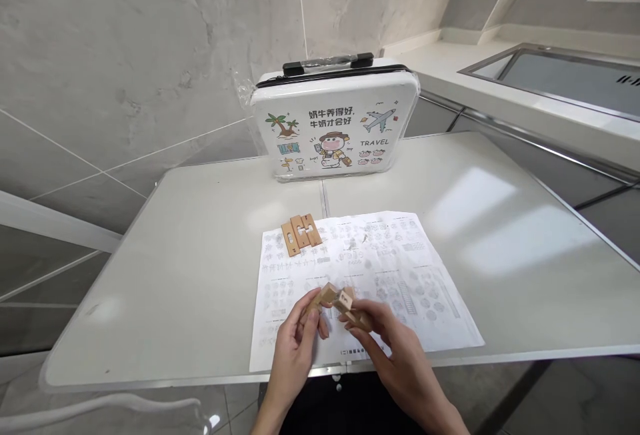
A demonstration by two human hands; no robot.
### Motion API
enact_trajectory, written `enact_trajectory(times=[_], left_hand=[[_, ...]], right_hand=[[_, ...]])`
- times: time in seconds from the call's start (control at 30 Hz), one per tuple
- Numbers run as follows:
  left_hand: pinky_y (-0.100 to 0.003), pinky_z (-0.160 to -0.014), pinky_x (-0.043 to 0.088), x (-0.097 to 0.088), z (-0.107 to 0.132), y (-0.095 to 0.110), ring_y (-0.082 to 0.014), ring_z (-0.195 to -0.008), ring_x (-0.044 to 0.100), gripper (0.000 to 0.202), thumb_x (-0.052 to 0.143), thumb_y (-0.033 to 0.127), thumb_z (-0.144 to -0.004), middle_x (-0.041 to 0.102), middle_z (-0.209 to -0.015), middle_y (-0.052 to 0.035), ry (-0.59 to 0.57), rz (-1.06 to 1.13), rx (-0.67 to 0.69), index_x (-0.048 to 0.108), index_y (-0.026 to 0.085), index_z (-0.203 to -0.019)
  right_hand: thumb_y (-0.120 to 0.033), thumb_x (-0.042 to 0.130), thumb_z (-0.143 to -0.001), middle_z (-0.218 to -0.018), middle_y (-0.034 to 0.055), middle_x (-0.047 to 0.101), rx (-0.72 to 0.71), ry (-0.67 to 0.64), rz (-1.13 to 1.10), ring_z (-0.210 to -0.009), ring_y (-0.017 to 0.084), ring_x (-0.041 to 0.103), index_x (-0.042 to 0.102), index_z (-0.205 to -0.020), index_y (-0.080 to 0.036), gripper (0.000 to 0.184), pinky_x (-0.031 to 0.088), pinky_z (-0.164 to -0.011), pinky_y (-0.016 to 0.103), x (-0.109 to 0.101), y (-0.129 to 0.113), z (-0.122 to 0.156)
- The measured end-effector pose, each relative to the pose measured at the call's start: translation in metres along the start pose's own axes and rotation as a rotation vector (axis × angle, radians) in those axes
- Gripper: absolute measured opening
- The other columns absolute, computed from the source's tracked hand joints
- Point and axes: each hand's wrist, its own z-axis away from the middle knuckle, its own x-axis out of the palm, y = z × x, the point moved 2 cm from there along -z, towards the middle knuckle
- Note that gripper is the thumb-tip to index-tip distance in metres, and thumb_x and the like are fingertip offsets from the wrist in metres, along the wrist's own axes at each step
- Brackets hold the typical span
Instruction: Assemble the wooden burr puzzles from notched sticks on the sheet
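My left hand (300,335) is closed on a small notched wooden puzzle piece (327,293), pinched between thumb and fingers. My right hand (387,338) grips another wooden puzzle piece (357,318); a pale end face marked with what looks like a 3 (343,299) is turned up. The two hands are close together over the near part of a printed sheet (300,358), and the pieces meet or nearly meet; I cannot tell if they interlock. Farther off, several flat wooden pieces with cut-out slots and numbers (301,235) lie side by side on the sheet's far left corner.
A white folding table (190,275) bears the sheet. At its back stands a white cartoon-printed case (335,128) with a black handle, partly in clear plastic, against a grey tiled wall (150,41). A counter with a dark glass panel (565,81) is at the right.
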Motion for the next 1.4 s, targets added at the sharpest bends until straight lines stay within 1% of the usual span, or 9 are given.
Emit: enact_trajectory(times=[0.17,0.33,0.4,0.6,0.8,1.0,1.27,1.33,1.4], left_hand=[[-0.034,-0.089,0.056,-0.002,0.001,-0.004,-0.0208,-0.083,0.070,0.053,0.055,0.052,-0.105,0.072,-0.081,-0.0030,-0.049,0.031,0.003,0.060,0.020,-0.146],[-0.036,-0.103,0.056,-0.001,0.001,-0.009,-0.0260,-0.114,0.073,0.053,0.060,0.052,-0.104,0.076,-0.124,-0.0110,-0.074,0.105,-0.018,0.056,0.023,-0.148],[-0.037,-0.106,0.055,-0.002,0.001,-0.010,-0.0279,-0.122,0.071,0.054,0.061,0.053,-0.103,0.075,-0.130,-0.0116,-0.071,0.094,-0.015,0.056,0.023,-0.147],[-0.037,-0.109,0.053,-0.004,0.002,-0.007,-0.0291,-0.126,0.069,0.054,0.062,0.053,-0.102,0.075,-0.133,-0.0118,-0.092,0.076,-0.015,0.055,0.022,-0.146],[-0.041,-0.109,0.053,-0.005,0.003,-0.005,-0.0306,-0.122,0.071,0.041,0.063,0.049,-0.103,0.077,-0.128,-0.0129,-0.146,0.039,0.026,0.068,0.020,-0.132],[-0.041,-0.106,0.054,-0.006,0.002,-0.008,-0.0310,-0.118,0.071,0.037,0.066,0.046,-0.101,0.078,-0.123,-0.0137,-0.145,0.018,0.034,0.073,0.019,-0.126],[-0.034,-0.100,0.054,-0.002,0.002,-0.002,-0.0253,-0.110,0.070,0.021,0.067,0.036,-0.101,0.077,-0.112,-0.0085,-0.174,-0.017,0.148,0.074,0.022,-0.115],[-0.036,-0.101,0.053,-0.002,0.004,-0.003,-0.0258,-0.110,0.071,0.025,0.070,0.036,-0.099,0.077,-0.112,-0.0085,-0.175,-0.041,0.129,0.071,0.022,-0.119],[-0.039,-0.106,0.051,-0.001,0.006,-0.004,-0.0264,-0.111,0.072,0.047,0.075,0.036,-0.094,0.078,-0.112,-0.0075,-0.151,-0.045,0.093,0.061,0.024,-0.137]], right_hand=[[-0.027,0.060,-0.107,-0.111,0.0047,0.079,-0.071,0.033,-0.011,-0.099,0.023,0.078,0.067,-0.124,-0.031,0.019,0.064,-0.084,0.031,0.012,-0.011,-0.008],[-0.036,0.068,-0.103,-0.113,0.0044,0.081,0.051,0.055,-0.064,-0.096,0.024,0.080,0.063,-0.121,-0.030,0.021,0.064,-0.081,0.032,0.021,-0.005,-0.008],[-0.042,0.071,-0.100,-0.111,0.0057,0.082,0.112,0.087,-0.074,-0.094,0.024,0.079,0.061,-0.115,-0.028,0.023,0.063,-0.077,0.032,0.022,-0.003,-0.008],[-0.047,0.073,-0.097,-0.106,0.0070,0.081,0.182,0.114,-0.079,-0.080,0.021,0.074,0.057,-0.115,-0.026,0.031,0.059,-0.072,0.032,0.020,-0.006,-0.012],[-0.050,0.072,-0.098,-0.096,0.0058,0.078,0.174,0.082,-0.092,-0.083,0.023,0.071,0.065,-0.106,-0.025,0.028,0.056,-0.071,0.031,0.019,-0.008,-0.013],[-0.055,0.072,-0.096,-0.077,0.0017,0.068,0.237,0.060,-0.151,-0.071,0.019,0.061,0.065,-0.097,-0.023,0.032,0.049,-0.063,0.029,0.014,-0.007,-0.013],[-0.058,0.070,-0.097,-0.085,0.0026,0.068,0.332,0.015,-0.319,-0.077,0.019,0.060,0.065,-0.099,-0.022,0.036,0.048,-0.070,0.030,0.009,-0.008,-0.013],[-0.058,0.069,-0.097,-0.087,0.0037,0.070,0.335,0.003,-0.333,-0.077,0.019,0.061,0.067,-0.102,-0.022,0.037,0.049,-0.071,0.030,0.009,-0.008,-0.014],[-0.059,0.067,-0.098,-0.086,0.0043,0.071,0.338,-0.016,-0.345,-0.076,0.019,0.062,0.069,-0.106,-0.021,0.039,0.050,-0.071,0.031,0.009,-0.008,-0.016]])
